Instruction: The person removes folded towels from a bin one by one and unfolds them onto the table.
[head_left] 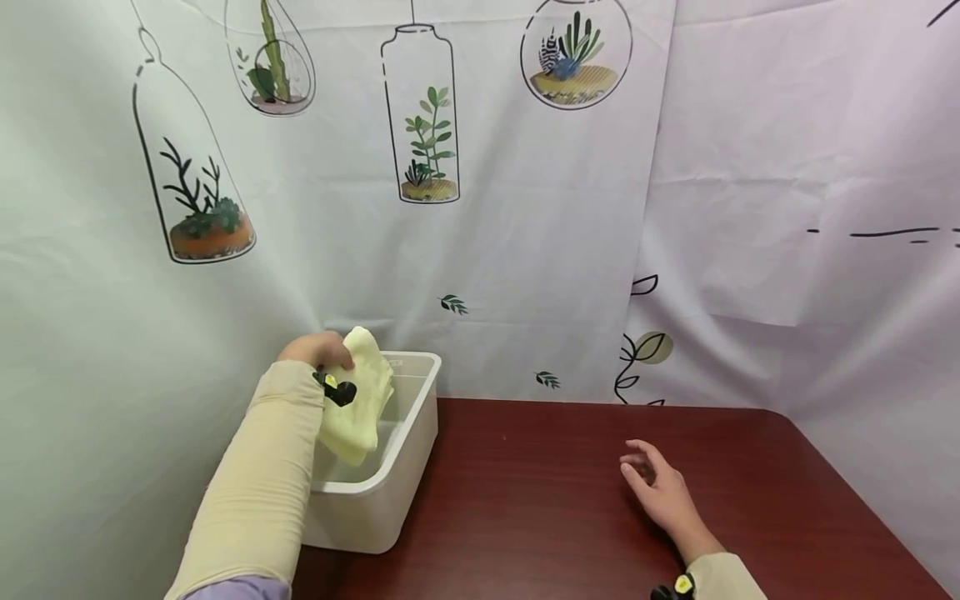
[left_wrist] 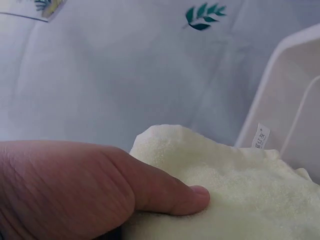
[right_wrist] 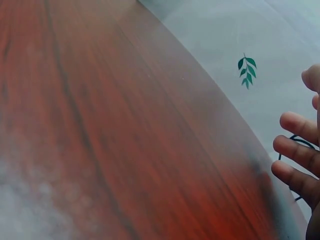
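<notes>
A pale yellow cloth (head_left: 362, 400) hangs over and partly inside the white bin (head_left: 375, 521). My left hand (head_left: 318, 350) grips its upper edge. In the left wrist view the thumb of the left hand (left_wrist: 100, 187) lies flat on the fuzzy cloth (left_wrist: 240, 190), which carries a small white label; the other fingers are hidden. My right hand (head_left: 663, 496) is at the right of the table with loosely bent fingers and nothing in them. The right wrist view shows the fingers of the right hand (right_wrist: 300, 145) spread apart.
The dark red table (head_left: 540, 492) reaches from the bin to its rounded right corner. A white fabric backdrop (head_left: 540, 250) printed with plants stands behind the table and along the left side, close to the bin.
</notes>
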